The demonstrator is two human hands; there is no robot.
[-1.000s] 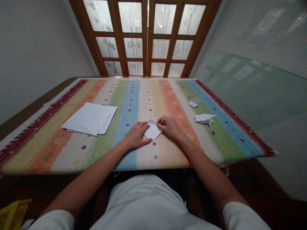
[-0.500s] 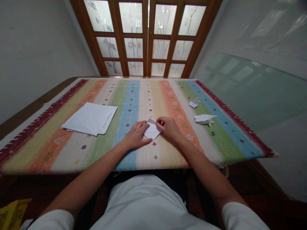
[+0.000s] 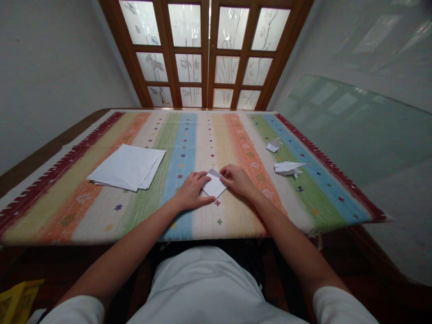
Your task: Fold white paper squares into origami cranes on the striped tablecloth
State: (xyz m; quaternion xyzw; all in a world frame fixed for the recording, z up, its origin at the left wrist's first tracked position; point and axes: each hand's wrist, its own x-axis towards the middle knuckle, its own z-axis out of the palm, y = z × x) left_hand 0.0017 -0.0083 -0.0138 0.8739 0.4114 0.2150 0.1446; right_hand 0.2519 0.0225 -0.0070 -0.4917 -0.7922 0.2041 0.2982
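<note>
A small folded square of white paper lies on the striped cloth in front of me, one corner pointing my way. My left hand holds down its left side, the fingers at the upper left edge and the thumb stretched along the lower edge. At the upper right edge, my right hand pinches the paper with thumb and forefinger, the other fingers curled. A narrow flap, greyer than the rest, shows at the top between both hands. The fingertips partly cover the paper's side corners.
Left of my hands lies a stack of white paper sheets. Two folded paper figures, a smaller one and a larger pointed one, sit to the right. A striped tablecloth covers the table. Behind it stand wooden glazed doors.
The grey flap at the top of the paper shows a little more plainly, its fold line straighter. Both hands have barely moved.
</note>
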